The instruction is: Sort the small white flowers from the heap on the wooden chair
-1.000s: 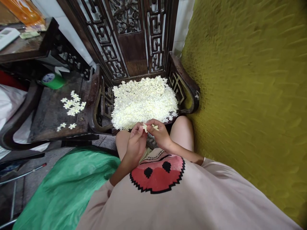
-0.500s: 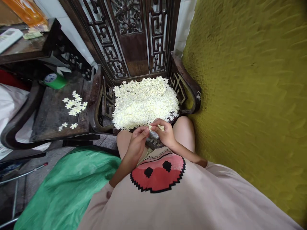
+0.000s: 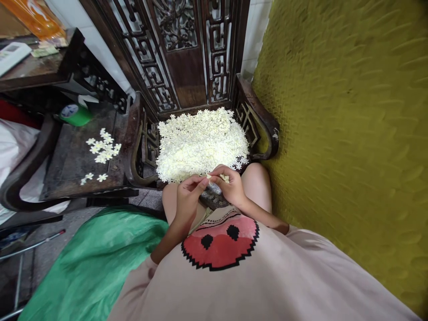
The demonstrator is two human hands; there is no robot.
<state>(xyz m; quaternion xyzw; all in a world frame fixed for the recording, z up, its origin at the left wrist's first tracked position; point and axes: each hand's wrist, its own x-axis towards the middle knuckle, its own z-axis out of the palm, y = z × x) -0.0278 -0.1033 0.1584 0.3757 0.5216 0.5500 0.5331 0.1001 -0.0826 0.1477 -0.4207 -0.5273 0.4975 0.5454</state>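
Note:
Above my lap the fingertips of both hands meet in a pinch. My left hand is closed, thumb and forefinger on a small white flower. My right hand is closed as well; its fingertips touch the same flower, and more pale flowers show in its curled fingers. How many it holds is hidden. Just beyond the hands, a thick heap of white flowers covers the seat of a dark carved wooden chair. Below the hands a shiny, greyish thing sits between my thighs, partly hidden.
On the left, a wooden seat bears a few loose white flowers and a green tape roll. Behind it is a side table with an orange bottle. A green bag lies beside me; a yellow textured wall stands right.
The view has shifted very slightly. My left hand has turned a little and the flower between the fingertips has moved barely; both hands keep their pinch.

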